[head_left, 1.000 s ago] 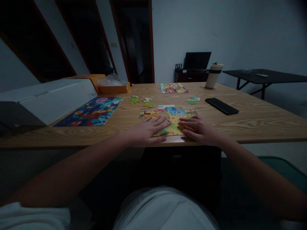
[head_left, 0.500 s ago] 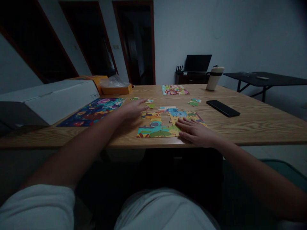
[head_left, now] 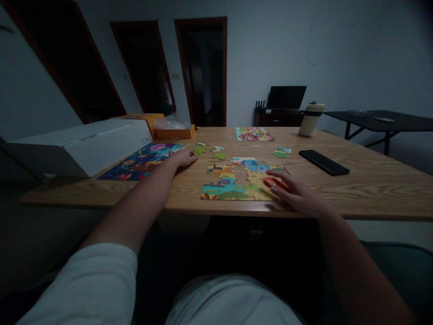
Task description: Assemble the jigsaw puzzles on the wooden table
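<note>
A partly assembled colourful jigsaw puzzle point(head_left: 233, 183) lies near the front edge of the wooden table point(head_left: 365, 189). My right hand point(head_left: 287, 192) rests flat on the puzzle's right side, fingers spread. My left hand point(head_left: 184, 158) is stretched out to the left of the puzzle, lying on the table just short of several loose green puzzle pieces point(head_left: 200, 150). I cannot make out anything held in it. More loose pieces point(head_left: 281, 152) lie behind the puzzle on the right.
A dark blue finished puzzle point(head_left: 144, 159) and a long white box point(head_left: 84, 144) sit on the left. An orange box point(head_left: 174, 132), another puzzle picture point(head_left: 253, 134), a tumbler point(head_left: 311, 118) and a black phone point(head_left: 324, 162) occupy the far side and right.
My left hand left the puzzle and moved forward and left toward the loose green pieces. My right hand stayed on the puzzle's right side. My head turned slightly left.
</note>
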A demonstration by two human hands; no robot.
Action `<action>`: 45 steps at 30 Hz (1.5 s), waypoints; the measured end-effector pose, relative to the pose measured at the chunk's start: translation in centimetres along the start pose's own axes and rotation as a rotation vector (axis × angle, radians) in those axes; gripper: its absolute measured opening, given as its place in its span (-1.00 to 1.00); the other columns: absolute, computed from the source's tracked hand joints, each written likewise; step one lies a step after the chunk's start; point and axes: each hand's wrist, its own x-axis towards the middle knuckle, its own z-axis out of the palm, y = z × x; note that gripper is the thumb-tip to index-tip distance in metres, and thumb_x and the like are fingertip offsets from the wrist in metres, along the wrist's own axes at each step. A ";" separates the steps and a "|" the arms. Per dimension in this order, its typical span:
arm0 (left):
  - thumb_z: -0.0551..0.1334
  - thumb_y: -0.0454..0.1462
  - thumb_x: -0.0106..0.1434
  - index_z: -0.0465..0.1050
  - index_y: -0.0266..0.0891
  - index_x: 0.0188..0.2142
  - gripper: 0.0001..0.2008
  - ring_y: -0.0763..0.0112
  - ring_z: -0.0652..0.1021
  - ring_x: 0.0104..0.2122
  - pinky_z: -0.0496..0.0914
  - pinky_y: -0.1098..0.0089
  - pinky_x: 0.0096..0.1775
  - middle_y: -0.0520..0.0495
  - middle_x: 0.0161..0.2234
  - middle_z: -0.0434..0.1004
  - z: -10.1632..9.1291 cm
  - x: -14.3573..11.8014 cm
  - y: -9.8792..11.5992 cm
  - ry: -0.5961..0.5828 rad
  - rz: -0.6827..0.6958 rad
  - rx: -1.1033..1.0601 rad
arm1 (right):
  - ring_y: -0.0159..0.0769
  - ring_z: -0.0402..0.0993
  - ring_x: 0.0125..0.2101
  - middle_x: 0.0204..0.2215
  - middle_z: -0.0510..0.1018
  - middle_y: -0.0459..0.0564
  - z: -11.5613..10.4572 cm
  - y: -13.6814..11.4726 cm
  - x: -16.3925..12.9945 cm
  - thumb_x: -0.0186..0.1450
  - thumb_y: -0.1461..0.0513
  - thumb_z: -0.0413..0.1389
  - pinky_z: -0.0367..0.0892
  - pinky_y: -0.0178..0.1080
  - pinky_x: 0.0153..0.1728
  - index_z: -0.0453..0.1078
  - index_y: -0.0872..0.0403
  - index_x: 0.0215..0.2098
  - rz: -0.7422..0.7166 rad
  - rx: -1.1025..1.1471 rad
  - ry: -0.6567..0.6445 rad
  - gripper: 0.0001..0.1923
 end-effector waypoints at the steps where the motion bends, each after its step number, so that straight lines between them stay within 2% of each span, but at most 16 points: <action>1: 0.25 -0.03 0.18 0.52 -0.23 -0.21 -0.67 0.08 0.52 -0.09 0.32 0.18 0.00 -0.21 -0.16 0.59 -0.1 0.1 0.0 0.005 -0.033 0.031 | 0.05 0.12 0.29 0.24 0.34 0.02 0.0 0.1 -0.1 0.37 -0.05 0.03 -0.01 0.26 0.27 0.20 -0.16 0.29 0.017 0.013 0.016 -0.44; 3: 0.26 -0.07 0.17 0.52 -0.25 -0.24 -0.70 0.12 0.53 -0.16 0.35 0.24 -0.07 -0.20 -0.17 0.59 -0.2 0.2 0.2 0.018 -0.043 0.079 | 0.05 0.09 0.30 0.24 0.34 0.00 0.1 0.2 -0.1 0.37 -0.05 0.03 -0.02 0.28 0.27 0.20 -0.19 0.29 0.029 0.027 0.034 -0.45; 7: 0.26 -0.15 0.19 0.49 -0.28 -0.08 -0.66 0.17 0.52 -0.15 0.35 0.35 -0.13 -0.22 -0.08 0.57 -0.1 0.3 0.7 0.060 0.093 0.076 | 0.06 0.23 0.23 0.21 0.38 0.01 0.2 0.2 -0.1 0.36 -0.05 0.04 0.10 0.25 0.23 0.23 -0.17 0.27 0.023 0.079 0.007 -0.46; 10: 0.24 -0.14 0.21 0.44 -0.23 0.04 -0.57 0.19 0.51 -0.11 0.33 0.36 -0.08 -0.17 -0.08 0.57 -0.1 0.1 1.0 0.059 0.108 0.119 | 0.03 0.31 0.19 0.19 0.41 0.02 0.2 0.4 -0.1 0.36 -0.06 0.04 0.21 0.19 0.19 0.24 -0.15 0.27 0.029 0.134 -0.011 -0.46; 14: 0.20 -0.07 0.24 0.46 -0.20 0.07 -0.55 0.16 0.43 0.06 0.23 0.35 0.07 -0.17 0.08 0.49 -0.3 -0.1 1.2 0.049 0.178 0.179 | 0.02 0.32 0.18 0.18 0.41 0.00 0.3 0.5 0.0 0.35 -0.07 0.05 0.24 0.17 0.18 0.25 -0.16 0.26 0.039 0.146 0.001 -0.46; 16: 0.19 -0.07 0.25 0.45 -0.19 0.09 -0.53 0.15 0.42 0.07 0.23 0.34 0.07 -0.17 0.12 0.46 -0.4 -0.1 1.3 0.011 0.194 0.144 | 0.02 0.32 0.18 0.18 0.41 0.00 0.2 0.4 0.0 0.35 -0.06 0.05 0.24 0.18 0.18 0.25 -0.16 0.25 0.039 0.140 0.004 -0.47; 19: 0.22 -0.07 0.23 0.44 -0.19 0.11 -0.51 0.13 0.47 0.01 0.28 0.33 0.01 -0.18 0.08 0.49 -0.3 0.0 1.3 0.006 0.177 0.124 | 0.01 0.31 0.18 0.17 0.43 0.00 0.1 0.2 0.0 0.36 -0.04 0.05 0.22 0.19 0.18 0.26 -0.15 0.24 0.039 0.115 0.003 -0.48; 22: 0.26 -0.10 0.19 0.45 -0.19 0.08 -0.52 0.14 0.52 -0.08 0.30 0.34 -0.06 -0.17 -0.02 0.56 -0.3 0.1 1.2 0.072 0.153 0.107 | 0.02 0.30 0.19 0.15 0.44 0.00 0.1 0.3 0.0 0.35 -0.05 0.06 0.21 0.19 0.19 0.28 -0.15 0.23 0.035 0.107 0.007 -0.49; 24: 0.23 -0.15 0.21 0.49 -0.22 0.00 -0.62 0.16 0.53 -0.15 0.31 0.36 -0.12 -0.17 -0.15 0.60 -0.5 0.1 1.1 0.173 0.124 0.011 | 0.03 0.31 0.18 0.13 0.46 0.00 0.2 0.5 0.0 0.35 -0.05 0.06 0.23 0.18 0.18 0.29 -0.15 0.23 0.029 0.126 0.016 -0.49; 27: 0.17 -0.23 0.26 0.48 -0.29 -0.17 -0.78 0.28 0.53 -0.32 0.34 0.38 -0.23 -0.13 -0.33 0.58 -0.8 -0.1 1.2 0.314 0.028 -0.283 | 0.01 0.33 0.16 0.13 0.47 0.01 0.3 0.7 0.0 0.35 -0.05 0.06 0.24 0.16 0.17 0.29 -0.14 0.23 0.015 0.138 0.022 -0.48; 30: 0.17 -0.25 0.27 0.42 -0.29 -0.29 -0.87 0.45 0.46 -0.48 0.37 0.41 -0.33 -0.03 -0.42 0.49 -0.9 -0.5 1.9 0.226 -0.031 -0.643 | -0.02 0.37 0.13 0.11 0.47 0.03 0.1 0.4 0.1 0.35 -0.05 0.06 0.25 0.12 0.16 0.30 -0.10 0.22 0.008 0.087 0.009 -0.48; 33: 0.17 -0.28 0.27 0.38 -0.28 -0.34 -0.91 0.50 0.44 -0.49 0.39 0.43 -0.36 0.00 -0.42 0.45 -0.9 -0.9 3.1 0.124 -0.014 -0.877 | -0.04 0.43 0.06 0.03 0.51 0.06 -0.2 -0.2 0.5 0.35 -0.05 0.06 0.30 0.09 0.13 0.35 -0.05 0.18 0.029 0.035 -0.004 -0.50; 36: 0.16 -0.32 0.28 0.36 -0.27 -0.35 -0.92 0.51 0.43 -0.49 0.38 0.44 -0.38 0.01 -0.43 0.44 -0.9 -1.3 4.0 0.079 0.026 -0.975 | -0.05 0.46 0.03 0.00 0.54 0.07 -0.1 -0.6 0.8 0.36 -0.04 0.04 0.31 0.11 0.11 0.37 -0.03 0.15 0.037 0.022 -0.011 -0.53; 41: 0.21 -0.35 0.25 0.39 -0.31 -0.29 -0.96 0.50 0.45 -0.50 0.38 0.42 -0.38 -0.02 -0.42 0.48 -1.2 -2.1 4.9 0.043 0.082 -0.973 | -0.05 0.45 0.04 0.03 0.53 0.04 -0.1 -1.4 1.2 0.36 0.00 0.05 0.29 0.13 0.12 0.40 -0.07 0.11 -0.026 -0.055 0.001 -0.59; 45: 0.30 -0.36 0.17 0.41 -0.32 -0.13 -0.74 0.50 0.46 -0.48 0.36 0.43 -0.38 -0.03 -0.36 0.52 -1.4 -2.8 5.5 0.030 0.146 -0.954 | -0.04 0.43 0.06 0.06 0.51 0.04 -1.1 -2.8 2.0 0.35 0.03 0.06 0.34 0.06 0.08 0.41 -0.06 0.09 -0.090 -0.120 0.052 -0.62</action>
